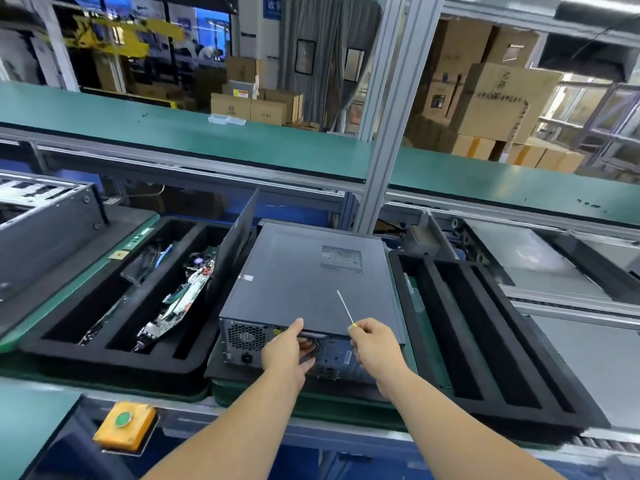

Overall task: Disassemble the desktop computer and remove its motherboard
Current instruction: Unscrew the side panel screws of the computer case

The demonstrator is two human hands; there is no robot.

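Head view: your left hand [289, 355] reaches to the rear face of the desktop computer [308, 289], fingers stretched out, the forefinger touching the upper rear edge of the side panel and the lower fingers spread across the fan grille below it. That grip holds nothing. Your right hand [372, 344], just to the right of it at the same rear edge, curls round the yellow handle of a screwdriver [345, 308]; only the handle's tip shows above your fingers, and the thin shaft slants up and away from your grip over the dark side panel, its point apart from the panel as far as can be told.

The computer lies on its side straight ahead of both grips, rear face toward you, side panel still on, with a vent patch at its far right corner. It rests on a dark pad on the green tabletop [114, 271].

Left of your left grip sits a black foam tray [114, 355] with long slots; one slot holds a circuit board [176, 306] standing on edge. A loose dark panel [235, 244] stands upright between that tray and the computer. Right of your right grip a second foam tray [491, 341] lies tilted. Near your left forearm, at the front rail, is a yellow box with a green button [124, 429].
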